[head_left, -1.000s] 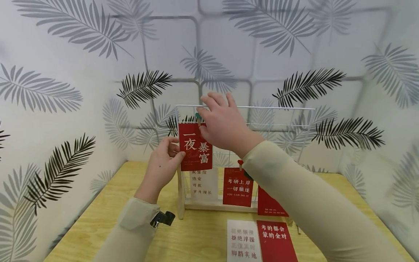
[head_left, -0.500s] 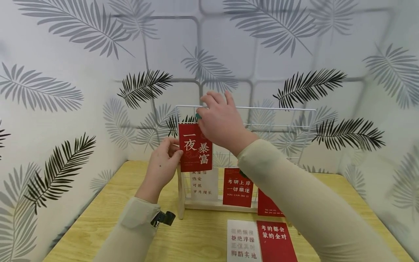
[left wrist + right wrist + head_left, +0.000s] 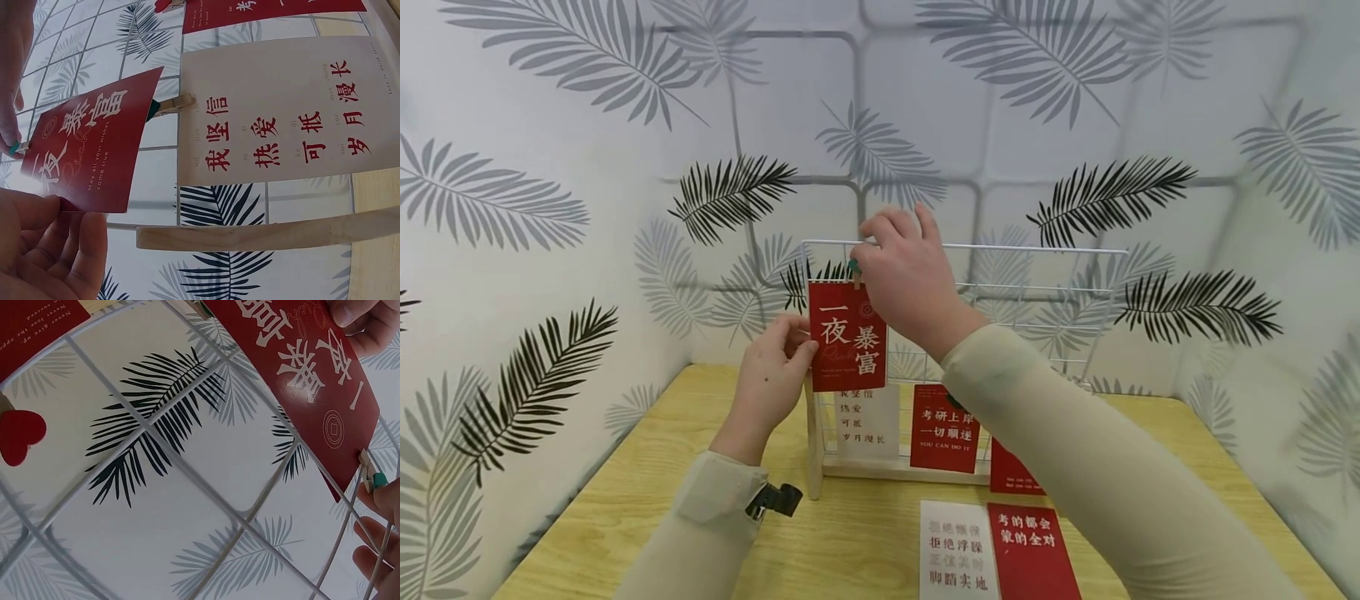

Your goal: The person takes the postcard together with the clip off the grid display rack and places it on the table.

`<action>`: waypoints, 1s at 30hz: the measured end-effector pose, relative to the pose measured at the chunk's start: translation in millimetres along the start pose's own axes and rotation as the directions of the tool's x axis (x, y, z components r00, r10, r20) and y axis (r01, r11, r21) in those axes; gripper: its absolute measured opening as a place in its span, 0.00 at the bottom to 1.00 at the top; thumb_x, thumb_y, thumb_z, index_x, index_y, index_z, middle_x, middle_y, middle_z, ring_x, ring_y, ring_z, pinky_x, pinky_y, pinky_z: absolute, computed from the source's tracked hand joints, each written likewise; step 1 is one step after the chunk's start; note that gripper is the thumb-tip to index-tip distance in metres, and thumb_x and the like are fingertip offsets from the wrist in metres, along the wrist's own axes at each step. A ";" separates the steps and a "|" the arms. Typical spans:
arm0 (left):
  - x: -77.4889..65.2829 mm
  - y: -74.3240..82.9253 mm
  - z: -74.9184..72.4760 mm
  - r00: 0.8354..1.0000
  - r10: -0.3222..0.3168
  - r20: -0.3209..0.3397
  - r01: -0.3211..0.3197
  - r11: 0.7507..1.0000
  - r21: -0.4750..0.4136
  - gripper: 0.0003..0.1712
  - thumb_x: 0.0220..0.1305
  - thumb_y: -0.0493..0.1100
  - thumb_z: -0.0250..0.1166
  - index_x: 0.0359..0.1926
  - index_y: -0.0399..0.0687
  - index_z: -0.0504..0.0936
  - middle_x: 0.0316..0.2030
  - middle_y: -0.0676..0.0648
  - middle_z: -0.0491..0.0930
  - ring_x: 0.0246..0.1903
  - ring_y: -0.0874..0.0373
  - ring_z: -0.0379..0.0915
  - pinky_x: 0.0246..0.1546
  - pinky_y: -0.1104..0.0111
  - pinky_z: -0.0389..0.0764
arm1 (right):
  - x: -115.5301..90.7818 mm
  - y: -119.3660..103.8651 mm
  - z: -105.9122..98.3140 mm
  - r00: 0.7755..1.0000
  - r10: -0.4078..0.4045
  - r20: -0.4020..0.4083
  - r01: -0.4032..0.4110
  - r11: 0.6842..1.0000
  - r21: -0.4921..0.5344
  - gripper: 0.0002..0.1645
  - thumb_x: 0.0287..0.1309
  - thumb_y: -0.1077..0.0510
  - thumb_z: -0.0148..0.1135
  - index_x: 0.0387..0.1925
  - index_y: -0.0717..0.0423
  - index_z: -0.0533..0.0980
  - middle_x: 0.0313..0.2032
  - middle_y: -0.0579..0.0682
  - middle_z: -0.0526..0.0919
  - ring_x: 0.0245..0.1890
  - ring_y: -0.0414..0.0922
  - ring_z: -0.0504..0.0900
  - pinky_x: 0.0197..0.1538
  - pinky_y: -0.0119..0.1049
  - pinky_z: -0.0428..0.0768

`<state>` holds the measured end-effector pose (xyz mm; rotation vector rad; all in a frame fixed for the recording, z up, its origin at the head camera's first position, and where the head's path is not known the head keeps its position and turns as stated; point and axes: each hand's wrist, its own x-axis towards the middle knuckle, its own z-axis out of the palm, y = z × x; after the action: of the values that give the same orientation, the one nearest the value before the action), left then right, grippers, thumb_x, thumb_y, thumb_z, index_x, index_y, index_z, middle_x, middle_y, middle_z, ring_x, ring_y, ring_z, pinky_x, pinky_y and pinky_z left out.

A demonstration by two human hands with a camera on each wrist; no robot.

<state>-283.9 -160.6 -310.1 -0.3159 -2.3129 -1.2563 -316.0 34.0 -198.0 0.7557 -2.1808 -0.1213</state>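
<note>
A red card point(image 3: 842, 354) with white characters hangs upright at the upper left of a white wire grid rack point(image 3: 1030, 248). My left hand point(image 3: 767, 379) pinches its left edge between thumb and fingers, as the left wrist view also shows. Over the card's top edge, my right hand point(image 3: 910, 279) pinches a small wooden clothespin point(image 3: 367, 464) with a teal ornament point(image 3: 379, 480). In the right wrist view the clothespin sits at the card's corner by a grid wire. Below, a white card point(image 3: 269, 119) hangs from another clothespin point(image 3: 174, 105), partly covered by the red card.
Another red card point(image 3: 943, 442) and a third one point(image 3: 1015, 471) hang lower on the rack, above its wooden base point(image 3: 902, 472). A red heart clip point(image 3: 22, 436) shows in the right wrist view. On the wooden table point(image 3: 842, 542) lie a white card point(image 3: 955, 554) and a red card point(image 3: 1037, 562).
My right hand has turned slightly at the clothespin, uncovering the round emblem on the card. The right forearm has shifted a little left, hiding the red heart clip. My left hand stays in place.
</note>
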 end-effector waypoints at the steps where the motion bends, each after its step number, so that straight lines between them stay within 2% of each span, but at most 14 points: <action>1: -0.3 0.2 -0.1 1.000 0.001 -0.001 -0.001 1.000 0.001 0.12 0.73 0.39 0.61 0.55 0.45 0.77 0.40 0.45 0.82 0.37 0.52 0.77 0.39 0.59 0.78 | -0.5 0.1 -0.2 1.000 -0.001 -0.008 0.001 1.000 0.002 0.10 0.67 0.56 0.64 0.46 0.47 0.87 0.57 0.49 0.79 0.64 0.53 0.67 0.72 0.61 0.53; 9: -1.4 1.0 -0.1 1.000 0.007 -0.006 -0.007 1.000 0.014 0.13 0.73 0.39 0.61 0.56 0.44 0.77 0.42 0.44 0.82 0.39 0.52 0.78 0.40 0.58 0.79 | -1.8 1.0 -1.1 0.998 -0.017 -0.057 0.018 1.000 0.016 0.08 0.68 0.59 0.62 0.41 0.50 0.86 0.51 0.49 0.78 0.60 0.53 0.70 0.72 0.61 0.53; 14: -1.7 1.5 -0.7 1.000 0.003 -0.003 -0.003 1.000 0.014 0.13 0.74 0.39 0.61 0.56 0.45 0.77 0.42 0.44 0.82 0.40 0.51 0.78 0.41 0.57 0.80 | -1.4 1.3 -1.6 0.996 -0.033 -0.077 0.035 0.999 0.025 0.08 0.68 0.57 0.62 0.39 0.50 0.87 0.50 0.50 0.77 0.59 0.54 0.70 0.72 0.61 0.54; 23: -1.9 0.5 -1.9 1.000 0.000 0.003 0.000 1.000 0.017 0.12 0.74 0.39 0.61 0.55 0.47 0.77 0.41 0.46 0.82 0.38 0.53 0.77 0.38 0.59 0.79 | -3.9 5.2 -2.3 0.998 -0.018 -0.065 0.023 0.997 0.080 0.07 0.69 0.56 0.63 0.40 0.47 0.87 0.51 0.48 0.75 0.59 0.54 0.69 0.74 0.57 0.52; 30: -4.1 4.5 -4.6 1.000 -0.007 0.010 0.007 1.000 0.004 0.11 0.74 0.39 0.60 0.55 0.47 0.77 0.41 0.46 0.82 0.39 0.53 0.78 0.39 0.58 0.81 | -6.1 6.3 -5.5 0.996 -0.022 -0.087 0.031 0.994 0.105 0.07 0.69 0.56 0.63 0.41 0.51 0.85 0.52 0.50 0.74 0.58 0.54 0.69 0.73 0.54 0.54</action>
<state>-277.1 -161.9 -306.9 -0.3138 -2.3264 -1.2562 -312.0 43.4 -196.3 0.8348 -2.1090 0.0143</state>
